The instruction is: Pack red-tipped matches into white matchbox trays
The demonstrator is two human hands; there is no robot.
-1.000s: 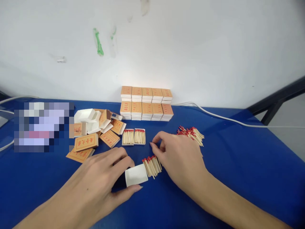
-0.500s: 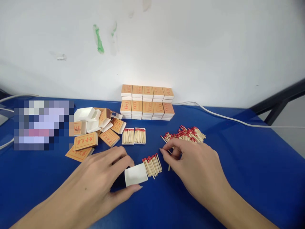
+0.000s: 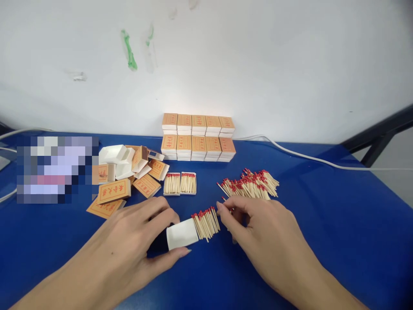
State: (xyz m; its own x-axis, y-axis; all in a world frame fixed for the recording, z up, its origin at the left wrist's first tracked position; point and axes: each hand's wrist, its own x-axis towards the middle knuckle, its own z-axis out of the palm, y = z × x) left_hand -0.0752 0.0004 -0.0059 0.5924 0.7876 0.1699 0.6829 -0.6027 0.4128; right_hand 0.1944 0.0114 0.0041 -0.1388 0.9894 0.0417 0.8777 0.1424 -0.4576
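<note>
My left hand [image 3: 138, 241] grips a white matchbox tray [image 3: 182, 234] by its long sides, thumb in front and fingers behind. The tray is empty inside, its open top facing me. Against its right end lies a small row of red-headed matches [image 3: 206, 224] on the table. Just right of that row, my right hand [image 3: 254, 232] is closed in a pinch, thumb and forefinger tips together. A few match heads show beside and under its fingers; whether it pinches one is hidden. Behind it spreads a larger heap of matches [image 3: 251, 185].
Two trays filled with matches [image 3: 180, 184] sit mid-table. Stacked matchboxes [image 3: 198, 146] line the white wall. At left is a jumble of matchbox sleeves and trays [image 3: 129, 168], beside a blurred-out object [image 3: 58, 168]. A white cable [image 3: 300, 157] runs along the back right.
My right hand has shifted slightly downward, away from the match heap, uncovering more of it. My left hand and the tray have barely moved. The whole view has drifted a little.
</note>
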